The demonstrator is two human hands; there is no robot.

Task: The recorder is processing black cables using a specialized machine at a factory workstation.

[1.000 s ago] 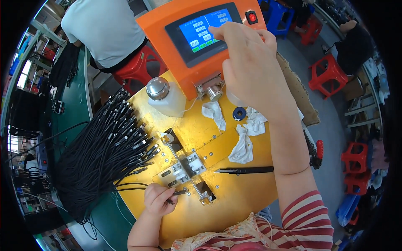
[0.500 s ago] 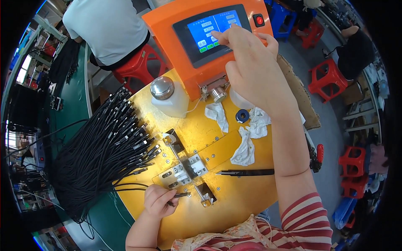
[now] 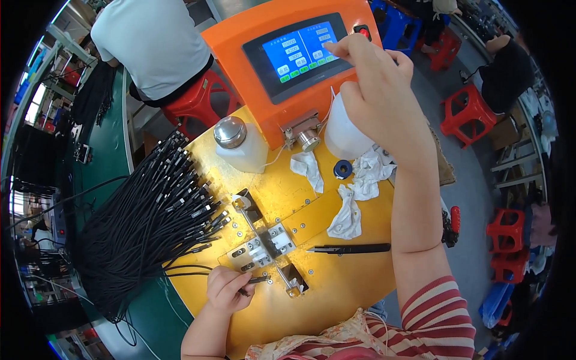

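Presently my left hand pinches one black cable end beside the silver metal fixture; my right hand, forefinger extended toward one blue touchscreen, partly blocks one of two white plastic containers. One dark-blue ring lies nearby.

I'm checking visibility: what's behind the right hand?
Partly visible behind the right hand: the lit screen, orange housing and white container. The portions the hand covers are hidden.

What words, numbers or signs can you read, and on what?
Touchscreen: numbers in pale boxes and other characters, not copied out here; the right hand covers part.
Green buttons along its lower edge: characters too small to read.
Black cables: no readable marking.
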